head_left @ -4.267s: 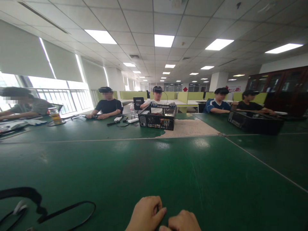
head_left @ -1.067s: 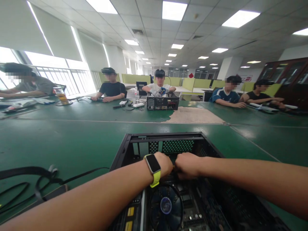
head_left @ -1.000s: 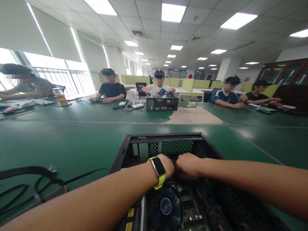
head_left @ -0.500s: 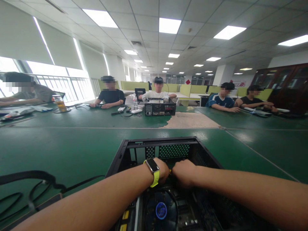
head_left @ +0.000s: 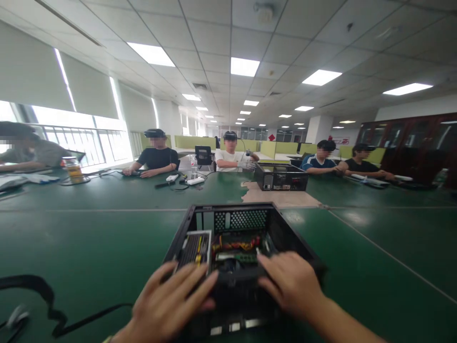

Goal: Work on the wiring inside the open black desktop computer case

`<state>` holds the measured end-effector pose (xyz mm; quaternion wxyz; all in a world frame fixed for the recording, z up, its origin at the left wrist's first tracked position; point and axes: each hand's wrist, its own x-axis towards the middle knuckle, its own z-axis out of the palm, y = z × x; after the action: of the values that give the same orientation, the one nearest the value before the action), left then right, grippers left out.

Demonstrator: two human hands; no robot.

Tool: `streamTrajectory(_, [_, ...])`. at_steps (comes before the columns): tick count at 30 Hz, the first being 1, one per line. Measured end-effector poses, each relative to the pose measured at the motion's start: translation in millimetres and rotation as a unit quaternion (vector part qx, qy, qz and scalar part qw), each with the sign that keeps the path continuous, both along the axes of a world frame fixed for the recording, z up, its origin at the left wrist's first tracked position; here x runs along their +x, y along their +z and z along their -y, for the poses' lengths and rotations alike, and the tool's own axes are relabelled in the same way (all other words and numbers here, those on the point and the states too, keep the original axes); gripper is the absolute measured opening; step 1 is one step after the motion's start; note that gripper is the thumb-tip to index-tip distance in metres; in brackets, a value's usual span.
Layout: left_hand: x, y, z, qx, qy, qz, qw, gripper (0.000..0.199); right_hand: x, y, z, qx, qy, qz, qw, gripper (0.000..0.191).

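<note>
Case point(head_left: 237, 288) at 6 o'clock, probably heavy and stiff, grab the frame point(head_left: 232, 206); left hand point(head_left: 169, 300) on it at 7, right hand point(head_left: 294, 281) at 5, too blurry to tell if clamped

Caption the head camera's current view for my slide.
Left hand and right hand at the near edge of an open computer case on a green table.

My left hand point(head_left: 166, 302) is over the near left edge of the computer case point(head_left: 237, 295), my right hand point(head_left: 296, 283) at its near right; wires point(head_left: 237, 244) lie inside, toward the far end. A strap point(head_left: 35, 287) lies on the table point(head_left: 93, 243) to my left. Farther back, rightward, stands a second case point(head_left: 282, 181); left of it, a bottle point(head_left: 193, 169)
</note>
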<state>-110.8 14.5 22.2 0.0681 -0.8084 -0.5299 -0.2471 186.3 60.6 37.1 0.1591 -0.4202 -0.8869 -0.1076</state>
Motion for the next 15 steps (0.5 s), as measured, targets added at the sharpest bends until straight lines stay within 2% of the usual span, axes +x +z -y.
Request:
streamTrajectory(1, [19.8, 20.0, -37.4, -0.011, -0.002, 0.001, 1.0, 0.031, -13.8, 21.3, -31.1, -0.008, -0.045, 0.003, 0.999, 0.04])
streamTrajectory(2, [41.5, 38.7, -71.4, -0.006, 0.031, 0.027, 0.999, 0.032, -27.8, 41.8, -57.9, -0.008, -0.123, -0.016, 0.992, 0.039])
streamTrajectory(3, [63.0, 53.3, -99.5, 0.001, 0.041, 0.041, 0.998, 0.034, -41.3, 58.7, -78.1, -0.002, -0.155, -0.028, 0.987, 0.041])
streamTrajectory(4, [82.2, 61.6, -119.8, 0.004, 0.044, 0.052, 0.998, 0.035, -53.3, 69.9, -90.1, 0.001, -0.185, -0.042, 0.982, 0.042])
streamTrajectory(5, [97.3, 62.7, -131.6, 0.007, 0.048, 0.064, 0.997, 0.037, -62.9, 74.1, -93.6, 0.003, -0.199, -0.054, 0.979, 0.041])
streamTrajectory(6, [107.3, 56.6, -135.0, 0.006, 0.049, 0.072, 0.996, 0.039, -69.3, 70.8, -89.1, 0.003, -0.196, -0.059, 0.979, 0.038])
streamTrajectory(8, [111.7, 26.7, -121.4, -0.012, 0.053, 0.084, 0.995, 0.034, -69.7, 43.9, -62.4, -0.008, -0.168, -0.088, 0.982, 0.032])
streamTrajectory(10, [100.7, -14.1, -91.7, -0.094, 0.054, 0.109, 0.988, 0.022, -55.5, -2.1, -26.8, -0.068, -0.115, -0.148, 0.98, 0.026])
streamTrajectory(12, [84.9, -50.0, -59.9, -0.202, 0.046, 0.139, 0.969, 0.032, -34.9, -53.5, 2.6, -0.183, -0.073, -0.208, 0.958, 0.036])
streamTrajectory(13, [78.3, -62.7, -46.6, -0.248, 0.042, 0.147, 0.957, 0.041, -25.6, -76.5, 12.4, -0.236, -0.061, -0.222, 0.944, 0.044])
streamTrajectory(15, [70.7, -75.8, -27.6, -0.298, 0.034, 0.135, 0.944, 0.049, -12.6, -109.8, 22.6, -0.292, -0.049, -0.223, 0.929, 0.052])
